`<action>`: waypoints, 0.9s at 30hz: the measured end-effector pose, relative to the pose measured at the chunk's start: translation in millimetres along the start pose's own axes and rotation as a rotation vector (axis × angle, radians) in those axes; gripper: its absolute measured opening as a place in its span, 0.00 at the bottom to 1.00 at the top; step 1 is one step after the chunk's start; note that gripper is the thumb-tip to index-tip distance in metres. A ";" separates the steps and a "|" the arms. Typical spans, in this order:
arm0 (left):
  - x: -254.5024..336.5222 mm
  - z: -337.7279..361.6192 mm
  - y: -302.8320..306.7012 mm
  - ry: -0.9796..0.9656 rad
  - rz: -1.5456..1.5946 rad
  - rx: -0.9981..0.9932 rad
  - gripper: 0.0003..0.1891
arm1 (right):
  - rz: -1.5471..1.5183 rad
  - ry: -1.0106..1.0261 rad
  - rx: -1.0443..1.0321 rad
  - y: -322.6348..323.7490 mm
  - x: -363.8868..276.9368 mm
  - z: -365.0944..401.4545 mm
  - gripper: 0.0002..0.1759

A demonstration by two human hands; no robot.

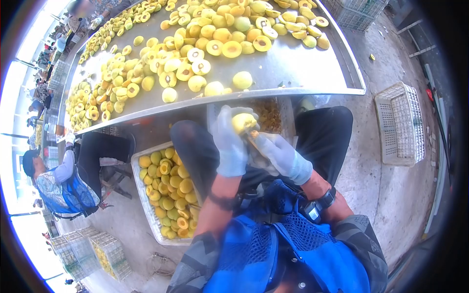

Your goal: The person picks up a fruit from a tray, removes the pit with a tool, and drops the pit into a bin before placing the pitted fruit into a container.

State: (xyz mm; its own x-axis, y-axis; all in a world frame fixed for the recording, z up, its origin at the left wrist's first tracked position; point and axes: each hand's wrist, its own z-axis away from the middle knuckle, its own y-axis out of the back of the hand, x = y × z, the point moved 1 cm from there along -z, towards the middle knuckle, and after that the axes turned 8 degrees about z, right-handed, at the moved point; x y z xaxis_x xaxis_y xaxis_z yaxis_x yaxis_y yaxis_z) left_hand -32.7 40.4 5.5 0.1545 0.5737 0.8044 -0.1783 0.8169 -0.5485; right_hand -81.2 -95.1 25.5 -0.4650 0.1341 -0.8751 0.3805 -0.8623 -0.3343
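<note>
My left hand (229, 146), in a white glove, is closed round a yellow peach (243, 123) just off the table's near edge. In my gloved right hand (286, 155) is a small hand tool with a brownish handle (257, 141); its tip is at the peach, and its exact kind is hard to make out. Beyond my hands, many halved peaches (223, 49) lie on the metal table (312, 73), some with brown pits showing. Below the table's edge, behind my hands, a bin of brown pits (268, 115) is partly hidden.
A white crate of peaches (168, 193) stands on the floor by my leg. A white crate (400, 124) lies at the right, with stacked crates (359, 12) behind the table. At the left a co-worker in a blue vest (71, 188) sits at the table; more people are farther back.
</note>
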 end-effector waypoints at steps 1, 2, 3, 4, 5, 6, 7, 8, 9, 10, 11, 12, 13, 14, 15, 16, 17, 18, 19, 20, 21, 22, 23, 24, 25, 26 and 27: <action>0.7 0.5 -0.9 0.061 0.068 0.002 0.26 | 0.005 -0.023 -0.014 3.1 0.6 0.7 0.22; 1.0 0.7 -1.1 0.091 0.085 0.002 0.26 | 0.009 -0.046 -0.029 5.7 1.3 1.2 0.22; 1.7 0.2 -1.5 0.120 0.101 0.003 0.26 | 0.013 -0.069 -0.046 8.0 1.6 1.2 0.23; 1.8 0.2 -1.3 0.149 0.116 0.004 0.26 | 0.026 -0.073 -0.054 10.4 3.0 0.7 0.22; 1.2 -0.4 -1.2 0.149 0.113 0.007 0.26 | 0.040 -0.074 -0.063 12.9 4.2 -0.8 0.22; -0.4 -0.9 -1.3 0.148 0.111 0.009 0.27 | 0.054 -0.075 -0.072 14.4 5.3 -1.4 0.22; -1.1 -1.5 -1.4 0.147 0.109 0.012 0.28 | 0.190 -0.043 -0.110 14.4 5.9 -0.7 0.22; 1.7 -4.7 -0.3 0.246 0.171 0.033 0.28 | 0.326 -0.011 -0.149 13.8 6.7 0.2 0.22; 7.3 -9.9 1.6 0.344 0.234 0.054 0.29 | 0.463 0.023 -0.187 13.2 7.8 1.2 0.21; 10.9 -12.5 2.8 0.446 0.295 0.074 0.30 | 0.397 0.012 -0.205 10.9 18.9 2.9 0.21; 13.0 -16.2 0.5 0.428 0.303 0.038 0.30 | 0.322 0.001 -0.151 13.6 17.9 5.1 0.22; 14.3 -18.7 -0.7 0.407 0.319 0.009 0.30 | 0.251 -0.017 -0.105 18.3 15.6 7.9 0.22; 14.6 -16.3 1.6 0.388 0.334 -0.005 0.31 | 0.172 -0.045 -0.067 20.3 16.4 12.3 0.22; 14.3 -16.7 4.0 0.371 0.320 -0.046 0.31 | 0.097 0.012 -0.085 21.5 15.1 12.4 0.22; 14.1 -16.8 6.6 0.359 0.326 -0.046 0.31 | 0.134 0.050 -0.059 22.5 13.1 11.8 0.22; 12.6 -17.3 7.1 0.350 0.333 -0.054 0.31 | 0.175 0.091 -0.024 24.7 10.1 12.3 0.22; 10.3 -17.5 4.5 0.344 0.343 -0.066 0.30 | 0.217 0.130 0.017 27.9 6.0 13.9 0.21; 13.7 -12.7 -4.0 0.262 0.245 0.006 0.29 | 0.215 0.126 0.069 27.7 0.1 15.9 0.20; 6.0 -13.4 -2.3 0.134 0.080 -0.039 0.28 | 0.340 0.176 0.125 29.2 -1.8 14.0 0.19; -5.5 -16.0 4.2 0.003 -0.085 -0.081 0.28 | 0.466 0.225 0.176 30.8 -3.5 10.0 0.18; -4.9 -13.8 1.6 -0.020 -0.101 -0.081 0.28 | 0.591 0.276 0.225 29.6 -4.9 6.8 0.18; -2.7 -11.1 -2.7 -0.043 -0.117 -0.079 0.28 | 0.651 0.332 0.256 24.2 -9.4 5.3 0.17; 0.4 -6.6 -7.4 0.045 0.015 -0.037 0.29 | 0.711 0.388 0.288 17.7 -16.2 4.6 0.16; 4.1 -3.6 -12.7 0.135 0.149 0.006 0.30 | 0.771 0.443 0.320 15.0 -20.2 4.7 0.15; 3.2 -4.7 -11.0 0.164 0.170 -0.009 0.30 | 0.837 0.468 0.334 16.1 -17.5 4.0 0.15; 2.3 -6.9 -6.5 0.192 0.192 -0.024 0.31 | 0.904 0.493 0.346 17.8 -11.8 2.9 0.15; 3.3 -9.0 -3.3 0.217 0.215 -0.037 0.31 | 0.972 0.520 0.354 19.2 -8.8 2.7 0.15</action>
State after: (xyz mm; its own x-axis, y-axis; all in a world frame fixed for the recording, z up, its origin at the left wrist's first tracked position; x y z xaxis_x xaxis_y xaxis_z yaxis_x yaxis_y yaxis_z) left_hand -22.9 40.1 7.8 0.3214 0.7297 0.6035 -0.1940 0.6745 -0.7123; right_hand -72.0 -114.1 27.8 0.3169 -0.5473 -0.7746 0.1134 -0.7890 0.6038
